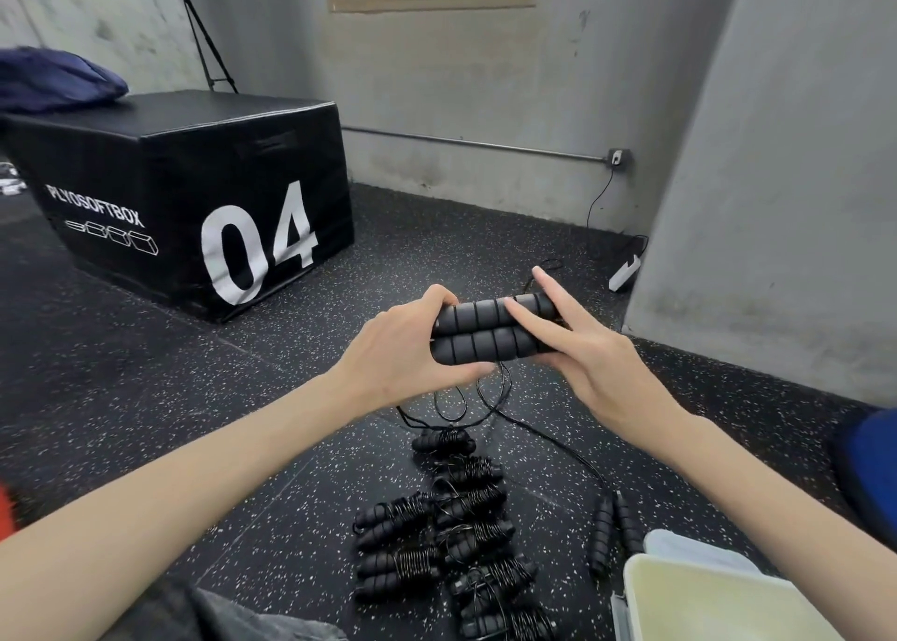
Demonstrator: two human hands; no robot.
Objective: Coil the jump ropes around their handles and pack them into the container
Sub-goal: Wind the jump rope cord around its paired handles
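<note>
The black plyo box (194, 194) is sitting back left on the speckled floor (121, 349), leaving open floor between it and the grey pillar (776, 179) for swinging cord. The pale container (718, 601) is waiting low right, rim close under the right forearm, so that's an edge to mind. A pile of coiled ropes (451, 538) is lying in front of the person, one loose pair of handles (614, 529) just beside the container. Up in the air, the left hand (403, 349) is gripping two foam handles (490, 332) side by side, fingers curled round one end. The right hand (582, 349) is resting straight fingers across them. The thin cord (485, 393) is dangling, likely light, springy, tangle-prone; the foam looks grippy, best held mid-handle.
</note>
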